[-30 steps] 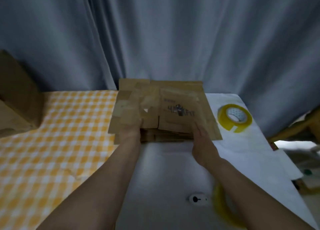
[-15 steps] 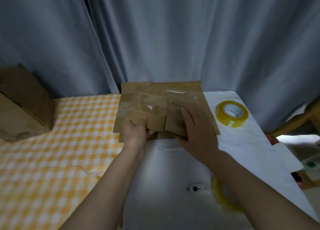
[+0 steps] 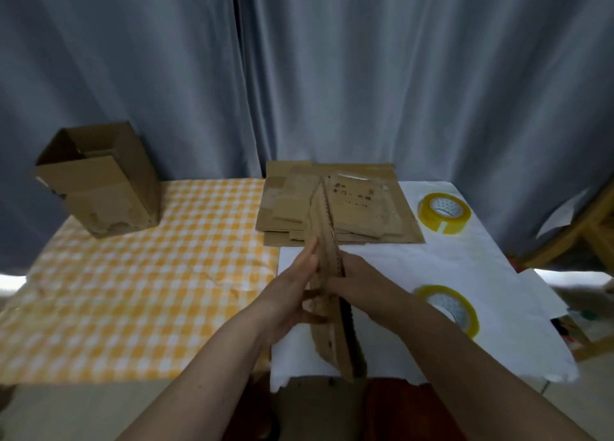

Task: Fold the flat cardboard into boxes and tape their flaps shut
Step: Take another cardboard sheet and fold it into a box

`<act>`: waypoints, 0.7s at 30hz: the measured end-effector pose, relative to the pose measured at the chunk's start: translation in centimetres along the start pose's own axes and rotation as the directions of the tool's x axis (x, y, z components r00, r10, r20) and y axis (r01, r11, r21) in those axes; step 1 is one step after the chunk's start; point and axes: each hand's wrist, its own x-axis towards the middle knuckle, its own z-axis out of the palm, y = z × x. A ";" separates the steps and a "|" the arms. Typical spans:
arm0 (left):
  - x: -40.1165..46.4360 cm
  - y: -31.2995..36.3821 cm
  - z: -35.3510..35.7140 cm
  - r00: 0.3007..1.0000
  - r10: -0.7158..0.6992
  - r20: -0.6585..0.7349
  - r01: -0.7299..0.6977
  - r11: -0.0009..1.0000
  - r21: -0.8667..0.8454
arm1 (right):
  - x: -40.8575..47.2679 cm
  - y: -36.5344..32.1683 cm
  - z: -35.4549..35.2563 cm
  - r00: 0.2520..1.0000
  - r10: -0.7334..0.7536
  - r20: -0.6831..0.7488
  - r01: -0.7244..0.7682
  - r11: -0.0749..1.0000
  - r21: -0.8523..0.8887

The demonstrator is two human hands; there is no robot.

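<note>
I hold one flat cardboard piece (image 3: 327, 268) on edge between my hands, above the table's near side. My left hand (image 3: 295, 291) presses its left face with straight fingers, its thumb hooked under the lower part. My right hand (image 3: 357, 282) grips the right face, fingers curled round the edge. A stack of flat cardboard (image 3: 335, 204) lies at the table's far middle. Two yellow tape rolls rest on the white sheet: one (image 3: 444, 212) at the far right, another (image 3: 448, 307) beside my right forearm.
A folded open-topped cardboard box (image 3: 99, 181) stands at the far left on the yellow checked cloth (image 3: 133, 274). White paper (image 3: 432, 264) covers the table's right half. Grey curtains hang behind. A wooden frame (image 3: 581, 238) and loose papers are to the right.
My hands have lifted one flat piece off the stack, pulled it toward me and turned it on edge. The camera has tilted, bringing the box at the left fully into view.
</note>
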 end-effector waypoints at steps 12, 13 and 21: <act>-0.9 -3.5 -0.5 0.984 -0.170 -0.054 0.174 0.983 0.060 | -2.7 3.7 3.0 0.977 0.086 0.193 -0.141 0.946 0.292; -0.8 -3.4 -0.6 0.983 -0.169 -0.071 0.172 0.984 0.036 | -2.8 3.6 3.0 0.978 0.076 0.193 -0.134 0.943 0.306; -0.6 -3.3 -0.2 0.972 -0.071 -0.226 0.091 0.992 0.082 | -2.8 4.9 2.7 0.992 0.121 0.039 -0.127 0.932 0.340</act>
